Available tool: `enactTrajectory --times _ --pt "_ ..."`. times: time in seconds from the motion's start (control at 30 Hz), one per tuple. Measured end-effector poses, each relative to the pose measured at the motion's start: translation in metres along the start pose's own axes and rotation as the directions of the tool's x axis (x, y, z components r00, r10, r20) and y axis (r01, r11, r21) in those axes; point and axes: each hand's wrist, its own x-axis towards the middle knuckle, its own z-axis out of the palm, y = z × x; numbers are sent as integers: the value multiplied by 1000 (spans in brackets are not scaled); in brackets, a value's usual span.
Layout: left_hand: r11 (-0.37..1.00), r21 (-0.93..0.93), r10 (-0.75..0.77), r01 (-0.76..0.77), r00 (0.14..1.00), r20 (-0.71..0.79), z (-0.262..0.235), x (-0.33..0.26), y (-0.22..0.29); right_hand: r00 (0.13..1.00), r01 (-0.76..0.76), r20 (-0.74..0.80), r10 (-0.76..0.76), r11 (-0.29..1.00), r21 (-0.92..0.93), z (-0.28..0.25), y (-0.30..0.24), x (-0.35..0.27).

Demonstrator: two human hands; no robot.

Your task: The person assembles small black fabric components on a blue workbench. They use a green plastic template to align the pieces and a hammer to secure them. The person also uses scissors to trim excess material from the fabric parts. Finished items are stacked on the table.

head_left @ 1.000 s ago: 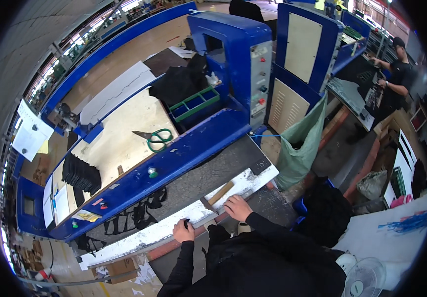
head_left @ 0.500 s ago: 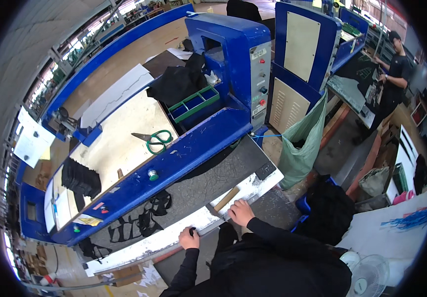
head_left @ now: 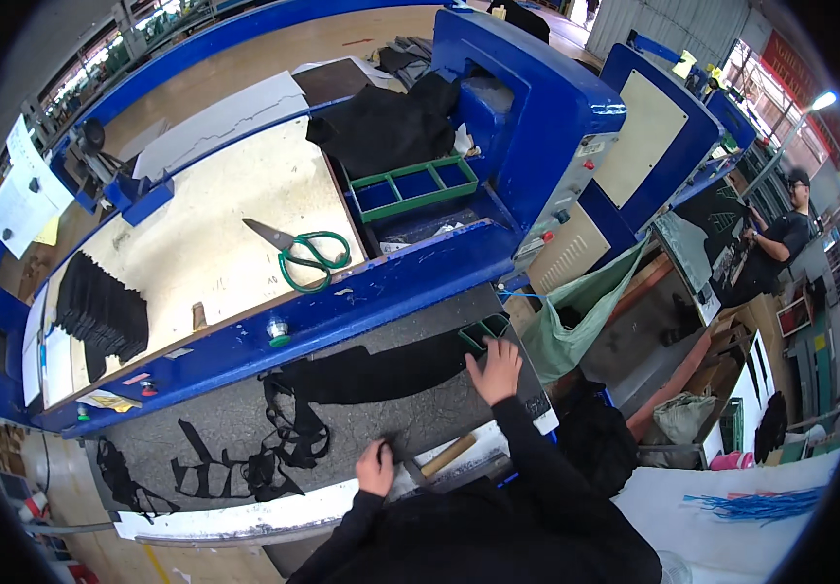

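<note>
My right hand lies with spread fingers at the right end of a black fabric strip, just below a green-edged cutting die. The strip is spread over the dark, scratched cutting board. Nearer the board's front edge, my left hand is closed, with a small black bit showing at its fingers. Whatever it grips is too small to name. Between the hands, a wooden-handled tool rests along the white front strip. Cut black fabric scraps lie left of my left hand.
Behind the board runs the blue press machine. Green-handled scissors, a stack of black pieces and a green divided frame sit on it. A pale green sack hangs at right. A co-worker stands far right.
My right hand has gone from the front edge up onto the board, beside the cutting die. More of the black strip shows now. The whole view has shifted; my left hand stays near the front edge.
</note>
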Motion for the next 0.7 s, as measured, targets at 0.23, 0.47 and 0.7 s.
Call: enactTrajectory --times 0.23,0.47,0.7 --pt "953 -64 297 -297 955 -5 76 116 19 861 122 506 61 939 -321 40 39 47" --pt "949 55 312 -310 950 -18 85 112 4 932 -307 289 219 900 310 -47 69 94" --pt "946 24 322 -322 946 25 119 131 44 912 -102 398 97 995 -9 -78 74 -25"
